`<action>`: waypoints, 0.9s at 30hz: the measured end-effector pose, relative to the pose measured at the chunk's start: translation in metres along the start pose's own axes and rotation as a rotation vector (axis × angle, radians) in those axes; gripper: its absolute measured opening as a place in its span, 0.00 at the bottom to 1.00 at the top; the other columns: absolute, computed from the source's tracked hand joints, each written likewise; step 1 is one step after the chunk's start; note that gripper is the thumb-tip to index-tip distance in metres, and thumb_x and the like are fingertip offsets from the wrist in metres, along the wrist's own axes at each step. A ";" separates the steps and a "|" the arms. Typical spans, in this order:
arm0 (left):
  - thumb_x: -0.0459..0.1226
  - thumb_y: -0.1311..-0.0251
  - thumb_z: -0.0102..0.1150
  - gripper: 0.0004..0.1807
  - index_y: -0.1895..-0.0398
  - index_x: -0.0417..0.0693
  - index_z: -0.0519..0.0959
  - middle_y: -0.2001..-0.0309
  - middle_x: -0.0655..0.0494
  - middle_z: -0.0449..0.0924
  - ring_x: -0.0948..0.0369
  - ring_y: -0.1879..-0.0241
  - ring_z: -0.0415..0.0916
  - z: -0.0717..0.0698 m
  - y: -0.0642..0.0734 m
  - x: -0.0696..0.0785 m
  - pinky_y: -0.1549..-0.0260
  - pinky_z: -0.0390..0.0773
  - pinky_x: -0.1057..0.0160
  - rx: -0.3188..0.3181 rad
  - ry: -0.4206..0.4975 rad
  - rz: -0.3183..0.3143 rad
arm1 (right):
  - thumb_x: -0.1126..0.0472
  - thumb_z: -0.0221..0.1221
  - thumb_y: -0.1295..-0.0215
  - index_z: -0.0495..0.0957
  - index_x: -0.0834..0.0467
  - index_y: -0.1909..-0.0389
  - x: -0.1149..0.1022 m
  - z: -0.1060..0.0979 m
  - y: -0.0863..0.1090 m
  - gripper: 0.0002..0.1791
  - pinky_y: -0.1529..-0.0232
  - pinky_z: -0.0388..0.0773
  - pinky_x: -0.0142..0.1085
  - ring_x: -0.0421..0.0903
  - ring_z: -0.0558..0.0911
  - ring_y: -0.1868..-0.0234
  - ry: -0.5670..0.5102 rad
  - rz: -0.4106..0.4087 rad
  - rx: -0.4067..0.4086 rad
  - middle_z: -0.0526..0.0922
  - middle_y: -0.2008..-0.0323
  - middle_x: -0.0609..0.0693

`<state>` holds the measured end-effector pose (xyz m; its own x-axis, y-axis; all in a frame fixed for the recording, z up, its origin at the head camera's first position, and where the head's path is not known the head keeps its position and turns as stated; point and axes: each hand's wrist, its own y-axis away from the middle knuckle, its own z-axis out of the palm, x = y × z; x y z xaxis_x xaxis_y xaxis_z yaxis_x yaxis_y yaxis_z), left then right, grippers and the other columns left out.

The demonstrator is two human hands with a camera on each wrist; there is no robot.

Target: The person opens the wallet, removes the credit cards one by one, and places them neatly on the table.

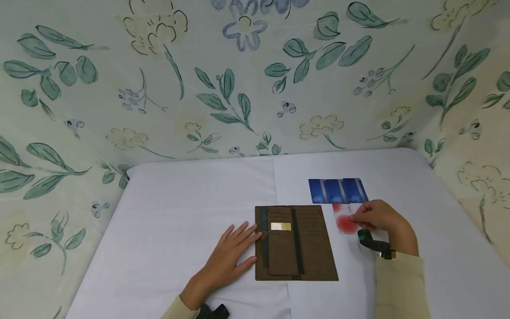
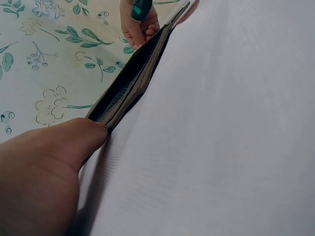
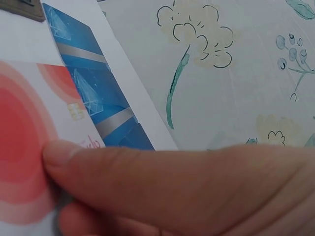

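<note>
A brown wallet (image 1: 316, 248) lies opened out on the white table, a gold card (image 1: 280, 226) showing in one of its slots. My left hand (image 1: 229, 254) rests at the wallet's left edge with fingers extended, and in the left wrist view its thumb (image 2: 86, 137) touches the wallet's edge (image 2: 140, 81). To the right of the wallet, my right hand (image 1: 378, 217) pinches a white bank card with red circles (image 3: 24, 132) between thumb and fingers. That card sits just below a row of 3 blue cards (image 1: 338, 191), and its right part is hidden by the hand.
The white tabletop (image 1: 191, 199) extends around the wallet and ends at a back edge below a curtain (image 1: 239, 66) printed with leaves and flowers. A dark camera strap (image 1: 374, 243) is on the right wrist, another dark device (image 1: 213, 311) on the left.
</note>
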<state>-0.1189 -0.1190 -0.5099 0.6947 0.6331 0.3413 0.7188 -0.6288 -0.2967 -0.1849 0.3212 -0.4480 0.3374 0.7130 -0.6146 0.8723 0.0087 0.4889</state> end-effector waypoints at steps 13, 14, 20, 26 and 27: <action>0.51 0.34 0.53 0.32 0.28 0.56 0.63 0.27 0.57 0.57 0.53 0.27 0.50 -0.001 -0.001 0.002 0.31 0.47 0.43 -0.032 0.021 -0.014 | 0.44 0.64 0.40 0.78 0.63 0.70 0.002 0.001 0.000 0.23 0.72 0.71 0.37 0.48 0.74 0.72 0.023 -0.050 0.068 0.76 0.79 0.51; 0.51 0.34 0.53 0.32 0.28 0.56 0.63 0.27 0.57 0.57 0.53 0.27 0.50 -0.001 -0.001 0.002 0.31 0.47 0.43 -0.032 0.018 -0.015 | 0.43 0.63 0.39 0.78 0.63 0.70 0.000 0.002 0.000 0.23 0.72 0.71 0.37 0.48 0.74 0.72 0.019 -0.059 0.083 0.75 0.78 0.51; 0.51 0.33 0.52 0.32 0.28 0.55 0.63 0.27 0.57 0.57 0.53 0.27 0.50 -0.002 0.000 0.002 0.32 0.48 0.42 -0.022 -0.005 -0.007 | 0.45 0.61 0.37 0.78 0.63 0.70 -0.017 0.007 -0.004 0.22 0.73 0.70 0.36 0.48 0.73 0.73 0.011 -0.159 0.115 0.74 0.79 0.50; 0.52 0.32 0.51 0.32 0.27 0.56 0.62 0.27 0.57 0.57 0.53 0.27 0.50 -0.003 -0.001 0.001 0.32 0.49 0.41 -0.022 -0.011 -0.003 | 0.46 0.62 0.37 0.79 0.63 0.67 -0.036 0.019 -0.008 0.22 0.74 0.70 0.36 0.47 0.73 0.73 -0.024 -0.231 0.076 0.75 0.79 0.50; 0.52 0.32 0.51 0.32 0.27 0.56 0.62 0.27 0.57 0.57 0.53 0.27 0.50 -0.003 0.000 0.001 0.32 0.48 0.41 -0.022 -0.012 -0.004 | 0.44 0.62 0.37 0.79 0.63 0.67 -0.039 0.022 -0.009 0.22 0.74 0.71 0.36 0.47 0.73 0.73 -0.030 -0.239 0.068 0.75 0.78 0.50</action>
<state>-0.1183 -0.1192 -0.5067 0.6925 0.6407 0.3316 0.7206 -0.6363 -0.2754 -0.1981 0.2780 -0.4419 0.1278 0.6752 -0.7265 0.9501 0.1267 0.2850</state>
